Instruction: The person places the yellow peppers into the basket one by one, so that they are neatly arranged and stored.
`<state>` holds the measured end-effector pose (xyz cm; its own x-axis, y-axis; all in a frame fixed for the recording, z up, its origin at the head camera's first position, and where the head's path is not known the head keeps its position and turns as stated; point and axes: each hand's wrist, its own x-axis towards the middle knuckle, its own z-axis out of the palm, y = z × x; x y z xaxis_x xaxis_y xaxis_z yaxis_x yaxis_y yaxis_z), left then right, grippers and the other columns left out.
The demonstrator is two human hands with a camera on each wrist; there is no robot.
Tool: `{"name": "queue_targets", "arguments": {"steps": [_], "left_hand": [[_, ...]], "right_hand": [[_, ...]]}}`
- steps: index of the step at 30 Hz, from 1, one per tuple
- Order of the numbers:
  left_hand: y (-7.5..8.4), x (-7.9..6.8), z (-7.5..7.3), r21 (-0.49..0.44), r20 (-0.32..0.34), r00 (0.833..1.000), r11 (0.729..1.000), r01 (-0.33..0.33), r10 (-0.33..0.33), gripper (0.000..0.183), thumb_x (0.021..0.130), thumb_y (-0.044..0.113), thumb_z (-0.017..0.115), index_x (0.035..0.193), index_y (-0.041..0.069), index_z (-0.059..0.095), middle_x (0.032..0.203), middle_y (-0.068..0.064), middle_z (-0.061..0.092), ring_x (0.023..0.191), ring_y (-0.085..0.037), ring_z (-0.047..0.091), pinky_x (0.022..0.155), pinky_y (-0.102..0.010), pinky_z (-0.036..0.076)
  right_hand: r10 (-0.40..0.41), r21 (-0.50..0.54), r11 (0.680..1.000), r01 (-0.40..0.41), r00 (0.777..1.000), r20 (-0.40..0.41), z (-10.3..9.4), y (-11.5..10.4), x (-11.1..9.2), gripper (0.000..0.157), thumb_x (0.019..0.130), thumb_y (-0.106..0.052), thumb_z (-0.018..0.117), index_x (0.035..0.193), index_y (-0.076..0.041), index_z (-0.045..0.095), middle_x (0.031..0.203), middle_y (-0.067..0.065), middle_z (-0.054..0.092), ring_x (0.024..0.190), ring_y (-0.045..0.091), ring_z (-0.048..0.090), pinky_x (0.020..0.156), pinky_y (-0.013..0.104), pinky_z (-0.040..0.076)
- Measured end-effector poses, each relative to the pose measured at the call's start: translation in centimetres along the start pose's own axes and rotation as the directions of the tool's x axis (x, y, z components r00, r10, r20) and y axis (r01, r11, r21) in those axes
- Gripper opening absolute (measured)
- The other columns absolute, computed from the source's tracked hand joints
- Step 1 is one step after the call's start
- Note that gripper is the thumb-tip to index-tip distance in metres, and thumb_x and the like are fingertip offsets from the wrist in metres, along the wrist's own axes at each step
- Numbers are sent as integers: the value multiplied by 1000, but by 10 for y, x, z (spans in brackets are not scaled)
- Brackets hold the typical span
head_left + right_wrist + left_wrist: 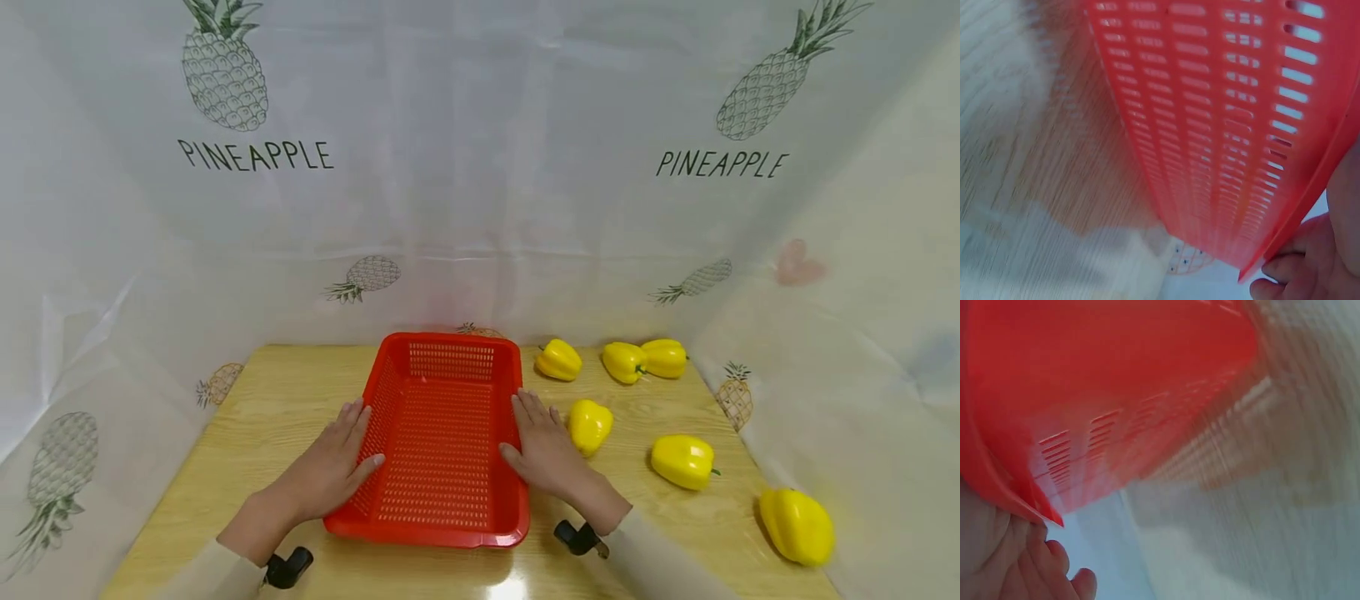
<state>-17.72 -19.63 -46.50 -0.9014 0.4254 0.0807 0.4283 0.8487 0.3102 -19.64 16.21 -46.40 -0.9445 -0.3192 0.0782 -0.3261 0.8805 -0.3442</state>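
A red plastic basket point(435, 442) with slotted walls and floor is between my two hands, its inside bare. My left hand point(326, 462) holds the left rim, fingers along the outside and thumb lying over the edge. On the opposite rim, my right hand point(551, 446) holds in the same way, thumb over the edge. Both wrist views show the fingertips right at the rim, below the flange. Close beside my right hand's fingers is a yellow bell pepper point(589, 427).
More yellow bell peppers lie right of the basket: one point(558, 360) near its far corner, two together point(624, 362) at the back, one point(684, 461) farther right and one point(797, 527) at the right edge. A pineapple-print sheet point(480, 192) encloses the wooden table point(262, 417).
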Motion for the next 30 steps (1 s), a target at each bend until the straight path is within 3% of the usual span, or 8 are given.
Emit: {"name": "queue_targets", "arguments": {"steps": [6,10,14,22,30], "left_hand": [[23,-9,9,36,-12,1000,999,27,-26,78,111,43,51,161,-11,28,171,-30,22,159,-48,21,123,-67,30],[30,-13,9,56,-2,999,998,32,-32,76,112,44,50,160,-11,30,170,-29,25,159,-48,23,123,-68,30],[26,-8,6,77,-5,1000,997,17,-16,75,111,43,51,161,-9,32,171,-27,26,159,-47,24,123,-69,28],[9,17,-3,146,-16,1000,989,-20,23,71,111,39,52,160,-9,35,168,-29,32,156,-50,30,121,-73,27],[0,35,-8,179,-23,999,983,-39,43,69,111,36,52,159,-10,34,166,-30,35,155,-50,31,123,-71,26]], "right_hand": [[-31,5,1000,31,999,-8,-5,14,-11,74,103,-30,66,161,6,36,171,23,30,160,41,25,128,65,21],[-54,7,998,54,999,3,-6,21,-15,74,104,-30,65,162,5,34,172,22,28,161,40,24,129,63,21],[-77,-2,997,77,997,13,-6,26,-14,74,105,-31,63,162,6,32,172,22,27,161,40,22,130,62,20],[-96,-16,995,96,995,11,-7,26,-6,73,106,-30,61,162,7,32,171,24,28,161,41,24,129,63,22],[-97,-41,994,98,995,27,-8,28,-1,73,107,-32,60,162,7,31,172,24,27,160,42,25,129,63,20]]}}
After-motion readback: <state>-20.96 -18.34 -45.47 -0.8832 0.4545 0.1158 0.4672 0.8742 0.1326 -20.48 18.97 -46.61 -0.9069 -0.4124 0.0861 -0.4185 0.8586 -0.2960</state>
